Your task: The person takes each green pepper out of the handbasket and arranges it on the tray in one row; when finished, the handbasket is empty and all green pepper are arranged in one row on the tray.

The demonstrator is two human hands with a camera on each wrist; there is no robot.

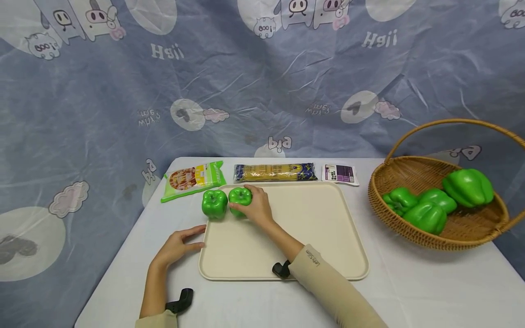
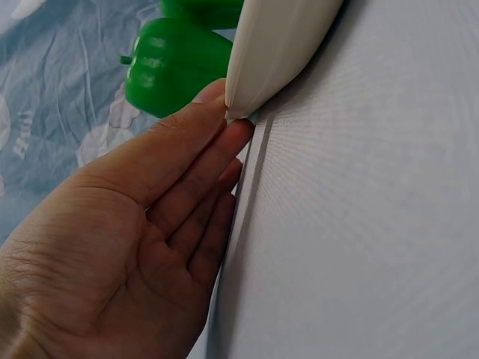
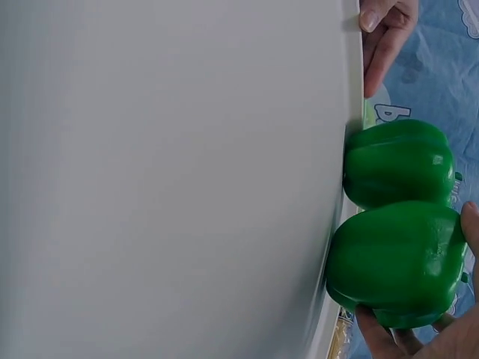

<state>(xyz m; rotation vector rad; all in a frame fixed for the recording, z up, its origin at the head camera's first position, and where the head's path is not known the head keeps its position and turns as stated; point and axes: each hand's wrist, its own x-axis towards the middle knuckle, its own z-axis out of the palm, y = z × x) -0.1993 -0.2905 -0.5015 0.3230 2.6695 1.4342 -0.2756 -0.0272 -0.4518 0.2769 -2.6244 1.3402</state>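
My right hand [image 1: 259,207] grips a green bell pepper [image 1: 239,200] over the upper left of the cream tray [image 1: 303,241], thumb on one side and fingers on the other. In the right wrist view, the held bell pepper [image 3: 397,262] stands upright against a second bell pepper [image 3: 400,164]. That second bell pepper [image 1: 214,204] sits at the tray's upper left corner. My left hand [image 1: 176,247] lies beside the tray's left edge. Its extended thumb and fingertips touch the rim [image 2: 258,67] in the left wrist view.
A wicker basket [image 1: 381,180] with several green bell peppers stands at the right, its handle arching up. Behind the tray lie a green food packet [image 1: 193,181], a pack of noodles [image 1: 275,172] and a small purple-and-white packet [image 1: 340,174]. A patterned cloth hangs behind.
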